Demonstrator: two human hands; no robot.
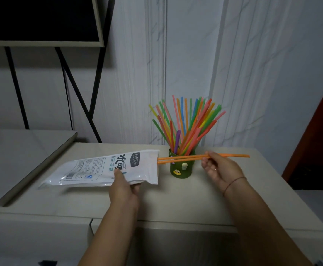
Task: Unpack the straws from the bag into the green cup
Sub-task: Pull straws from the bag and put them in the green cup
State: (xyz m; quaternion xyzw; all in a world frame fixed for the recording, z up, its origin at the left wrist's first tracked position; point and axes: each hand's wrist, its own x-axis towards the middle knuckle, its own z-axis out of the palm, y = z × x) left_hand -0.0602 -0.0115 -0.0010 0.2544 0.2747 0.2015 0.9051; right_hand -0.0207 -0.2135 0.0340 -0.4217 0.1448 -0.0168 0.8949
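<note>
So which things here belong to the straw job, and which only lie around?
Job: bag in left hand; orange straws in right hand; green cup with coloured straws.
Lying about: grey board; dark framed panel.

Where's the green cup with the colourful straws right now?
The green cup stands on the pale countertop, centre-right, near the wall, between the white plastic bag and the right hand.

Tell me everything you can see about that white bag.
The white bag looks like thin, glossy plastic with printed black and teal lettering and a barcode panel. It lies nearly level, held off the table, its open mouth toward the green cup. The left hand grips it from below; orange straws stick out of the mouth.
</note>
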